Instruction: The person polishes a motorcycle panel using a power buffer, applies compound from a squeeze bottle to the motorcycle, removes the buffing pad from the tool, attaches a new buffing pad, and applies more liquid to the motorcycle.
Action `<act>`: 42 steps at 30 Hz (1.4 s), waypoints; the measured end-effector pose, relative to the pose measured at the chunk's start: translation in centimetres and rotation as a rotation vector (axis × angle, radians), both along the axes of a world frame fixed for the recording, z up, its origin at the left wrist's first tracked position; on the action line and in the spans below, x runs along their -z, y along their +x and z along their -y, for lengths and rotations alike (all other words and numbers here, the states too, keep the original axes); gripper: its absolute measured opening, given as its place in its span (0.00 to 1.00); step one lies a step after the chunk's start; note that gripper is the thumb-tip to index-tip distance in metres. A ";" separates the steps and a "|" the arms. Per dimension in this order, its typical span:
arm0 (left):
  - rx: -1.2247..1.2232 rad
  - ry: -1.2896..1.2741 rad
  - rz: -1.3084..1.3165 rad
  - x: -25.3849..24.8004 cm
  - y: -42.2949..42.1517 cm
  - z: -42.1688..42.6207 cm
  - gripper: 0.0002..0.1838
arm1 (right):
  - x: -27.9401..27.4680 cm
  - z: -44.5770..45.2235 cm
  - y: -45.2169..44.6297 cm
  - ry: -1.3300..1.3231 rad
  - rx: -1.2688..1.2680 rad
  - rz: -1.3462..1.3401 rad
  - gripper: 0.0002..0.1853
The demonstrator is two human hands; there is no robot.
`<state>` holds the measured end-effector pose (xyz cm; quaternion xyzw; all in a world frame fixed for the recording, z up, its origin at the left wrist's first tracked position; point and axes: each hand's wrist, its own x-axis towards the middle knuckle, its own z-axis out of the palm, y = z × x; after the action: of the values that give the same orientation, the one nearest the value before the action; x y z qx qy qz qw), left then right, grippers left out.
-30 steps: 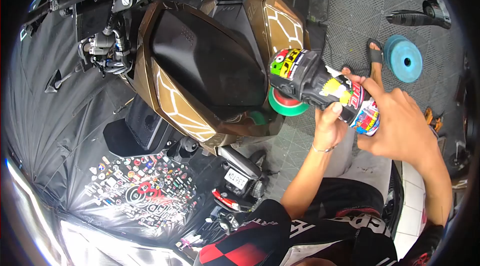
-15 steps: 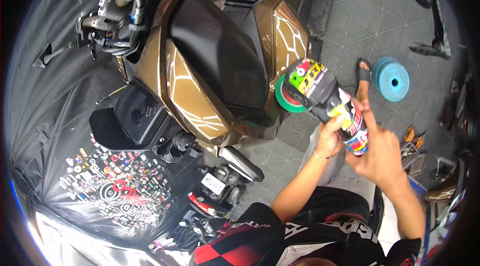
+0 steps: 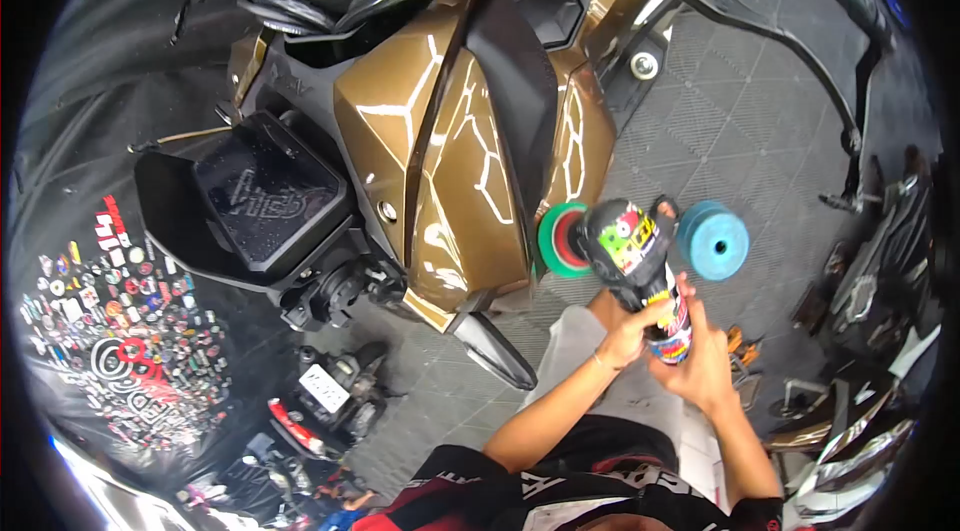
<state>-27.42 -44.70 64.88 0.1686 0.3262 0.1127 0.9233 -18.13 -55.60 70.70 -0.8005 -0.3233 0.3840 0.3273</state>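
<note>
Between both hands is a polisher (image 3: 630, 236) with a sticker-covered black body and a round green-and-red pad (image 3: 562, 239) facing left. My left hand (image 3: 628, 336) grips it just below the head. Lower on the body, my right hand (image 3: 708, 363) is wrapped round from the right side. The pad sits beside the rear edge of a scooter's glossy gold panel (image 3: 470, 161); I cannot tell whether they touch. White light reflections run over the gold surfaces. The scooter's black seat (image 3: 515, 61) lies beyond that panel.
A round blue object (image 3: 715, 243) with a hole in its top stands on the grey patterned floor (image 3: 740, 121). At lower left are another motorcycle with a white plate (image 3: 323, 388) and a black sheet with stickers (image 3: 130, 331). More motorcycle parts line the right side.
My view has shifted, so the scooter appears turned and larger. The polisher sits lower and slightly left in view, still in both hands. My right hand's fingers have closed further round its body.
</note>
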 end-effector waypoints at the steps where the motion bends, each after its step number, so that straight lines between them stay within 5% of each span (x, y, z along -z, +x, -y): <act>1: 0.022 0.066 -0.010 0.7 -0.1 0.6 0.22 | -0.5 0.2 0.6 0.025 0.010 -0.127 0.46; 3: 0.006 -0.010 0.038 2.3 0.8 1.3 0.23 | 1.1 1.0 1.2 0.050 0.245 -0.709 0.40; 9: -0.127 0.012 0.106 2.5 5.4 -3.4 0.14 | 3.7 -2.6 4.7 0.124 0.170 -0.500 0.47; 13: 0.002 0.046 0.047 2.0 7.2 -6.9 0.11 | 3.5 -5.4 4.9 0.036 0.297 -0.718 0.36; 14: 0.049 0.078 0.077 2.5 6.6 -6.7 0.17 | 3.3 -5.5 4.4 0.063 0.297 -0.668 0.30; 18: 0.116 0.184 0.009 2.2 1.6 -3.0 0.27 | 3.2 -2.1 2.0 -0.053 0.144 -0.605 0.59; 25: -0.036 0.086 -0.021 4.5 5.5 -5.1 0.13 | 3.5 -5.4 4.9 0.050 0.219 -0.585 0.42; 27: 0.012 0.091 0.013 3.8 8.6 -8.6 0.12 | 2.7 -8.2 7.3 -0.144 0.210 -0.596 0.32; 29: 0.002 0.039 -0.037 3.1 10.1 -10.0 0.13 | 2.0 -10.3 7.3 -0.039 0.325 -0.538 0.20; 33: -0.023 0.113 -0.003 4.4 6.2 -6.7 0.14 | 2.0 -7.9 4.6 0.188 0.350 -0.481 0.28; 34: 0.009 0.078 0.017 3.3 4.8 -5.7 0.14 | 1.7 -6.3 4.3 0.035 0.180 -0.444 0.33; 39: 0.122 -0.012 -0.010 2.4 4.0 -5.5 0.22 | 0.6 -5.7 3.1 -0.056 0.245 -0.493 0.36; 41: 0.166 -0.073 0.011 3.9 6.2 -7.6 0.19 | 2.5 -6.8 3.6 -0.069 0.319 -0.555 0.35; 42: 0.139 -0.083 0.014 4.0 7.5 -8.7 0.16 | 2.5 -8.4 3.5 0.119 0.434 -0.421 0.24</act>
<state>-19.96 -35.98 60.92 0.1518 0.3118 0.0360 0.9373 -14.63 -47.16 68.18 -0.7330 -0.0918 0.4432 0.5079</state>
